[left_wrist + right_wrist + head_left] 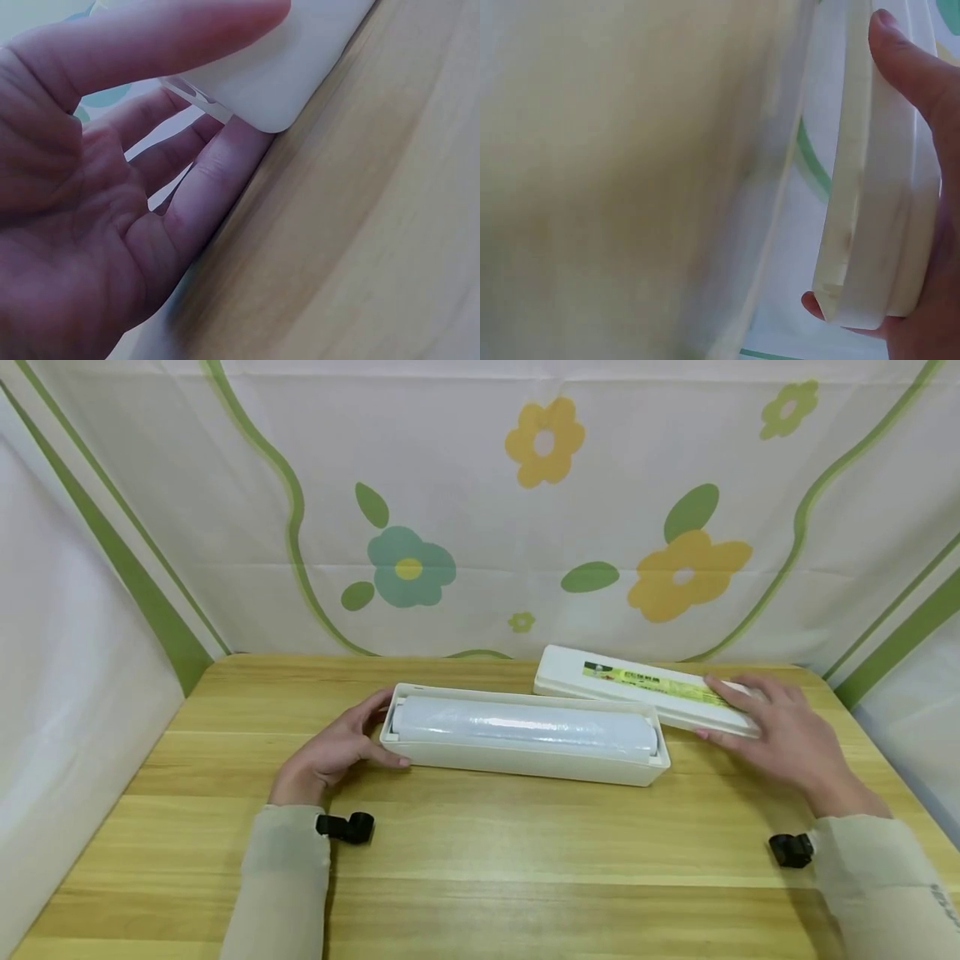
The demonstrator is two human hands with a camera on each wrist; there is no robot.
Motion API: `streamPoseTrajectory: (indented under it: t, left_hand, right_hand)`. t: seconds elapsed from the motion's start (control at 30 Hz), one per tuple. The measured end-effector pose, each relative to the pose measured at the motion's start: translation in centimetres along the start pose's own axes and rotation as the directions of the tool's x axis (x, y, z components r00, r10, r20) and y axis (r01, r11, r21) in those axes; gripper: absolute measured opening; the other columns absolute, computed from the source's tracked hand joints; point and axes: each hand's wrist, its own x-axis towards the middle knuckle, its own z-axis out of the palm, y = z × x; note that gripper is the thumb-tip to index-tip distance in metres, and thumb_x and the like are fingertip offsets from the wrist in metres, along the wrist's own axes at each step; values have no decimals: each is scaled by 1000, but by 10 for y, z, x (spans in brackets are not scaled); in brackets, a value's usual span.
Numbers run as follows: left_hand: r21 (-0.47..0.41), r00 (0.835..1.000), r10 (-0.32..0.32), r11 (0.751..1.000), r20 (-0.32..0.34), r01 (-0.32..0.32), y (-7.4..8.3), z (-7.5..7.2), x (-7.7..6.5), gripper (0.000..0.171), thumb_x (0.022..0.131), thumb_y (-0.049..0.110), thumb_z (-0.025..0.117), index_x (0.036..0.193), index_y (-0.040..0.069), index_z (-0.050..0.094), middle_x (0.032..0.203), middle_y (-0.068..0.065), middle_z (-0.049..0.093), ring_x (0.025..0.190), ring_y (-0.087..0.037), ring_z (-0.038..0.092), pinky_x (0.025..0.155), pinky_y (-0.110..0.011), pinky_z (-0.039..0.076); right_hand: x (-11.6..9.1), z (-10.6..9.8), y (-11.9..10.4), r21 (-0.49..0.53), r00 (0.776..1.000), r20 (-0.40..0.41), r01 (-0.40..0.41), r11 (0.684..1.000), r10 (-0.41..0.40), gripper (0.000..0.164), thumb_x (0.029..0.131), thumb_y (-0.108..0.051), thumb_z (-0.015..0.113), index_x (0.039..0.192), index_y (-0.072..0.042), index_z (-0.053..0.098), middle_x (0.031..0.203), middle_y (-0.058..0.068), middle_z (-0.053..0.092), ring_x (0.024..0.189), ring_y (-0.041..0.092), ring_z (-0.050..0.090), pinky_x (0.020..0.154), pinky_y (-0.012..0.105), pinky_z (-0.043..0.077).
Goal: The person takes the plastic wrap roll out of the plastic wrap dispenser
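A long white box lies on the wooden table with its top off. Inside it rests a roll of cling film, shiny and whitish. My left hand grips the box's left end, thumb along the front side and fingers round the end and behind. The white lid, with a yellow-green label, slants behind the box's right part. At the lid's right end, my right hand holds it by the edges. In the right wrist view the lid appears lifted off the table.
The wooden table stretches in front of the box. A white cloth with printed flowers hangs right behind the table's back edge, and white cloth stands at both sides. Small black devices are strapped at both wrists.
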Motion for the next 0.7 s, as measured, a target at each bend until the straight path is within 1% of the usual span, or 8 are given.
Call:
streamPoseTrajectory:
  t: [0.07, 0.2, 0.3, 0.4, 0.53, 0.7]
  left_hand:
    - [-1, 1000, 2, 1000, 1, -2, 0, 0, 0, 115, 75, -7, 92, 170, 17, 32, 162, -18, 43, 142, -35, 43, 106, -28, 48]
    - [3, 1000, 3, 1000, -2, -3, 0, 0, 0, 115, 75, -7, 92, 170, 17, 32, 162, -18, 43, 142, -35, 43, 108, -29, 48]
    - [9, 1000, -3, 1000, -7, 3, -1, 0, 0, 116, 75, -6, 92, 170, 17, 31, 162, -18, 43, 142, -35, 43, 110, -32, 46]
    - [13, 1000, -10, 1000, -12, 10, -1, 0, 0, 116, 75, -6, 92, 170, 17, 31, 162, -18, 42, 143, -35, 43, 111, -34, 45]
    - [9, 1000, -16, 1000, -17, 16, -1, -1, 0, 117, 74, -7, 92, 170, 17, 31, 162, -18, 42, 143, -35, 43, 111, -33, 45]
    - [0, 1000, -16, 1000, -15, 16, -1, 0, 1, 116, 73, -7, 92, 170, 16, 32, 162, -18, 42, 142, -35, 43, 108, -30, 47]
  right_hand:
    - [-2, 2, 2, 9, 1000, 7, 19, 1000, -20, 84, 91, -50, 83, 164, -30, 47, 156, 27, 47, 135, 60, 40, 80, 76, 46]
    - [-2, 5, 4, 66, 999, 42, 28, 997, -31, 81, 93, -45, 84, 163, -29, 49, 156, 25, 48, 136, 60, 40, 86, 78, 43]
    - [-2, 6, 5, 107, 997, 56, 39, 994, -45, 79, 93, -40, 85, 163, -26, 50, 155, 26, 49, 133, 60, 42, 88, 76, 42]
    - [-2, 9, 7, 162, 996, 60, 52, 985, -62, 78, 92, -33, 86, 161, -22, 52, 153, 27, 49, 130, 61, 42, 90, 74, 41]
    - [-3, 12, 9, 221, 995, 58, 70, 973, -85, 78, 91, -26, 88, 160, -19, 53, 152, 28, 48, 129, 63, 41, 94, 72, 36]
    - [-3, 13, 10, 246, 994, 50, 79, 966, -94, 77, 89, -22, 89, 158, -18, 55, 151, 28, 49, 129, 62, 40, 95, 72, 34]
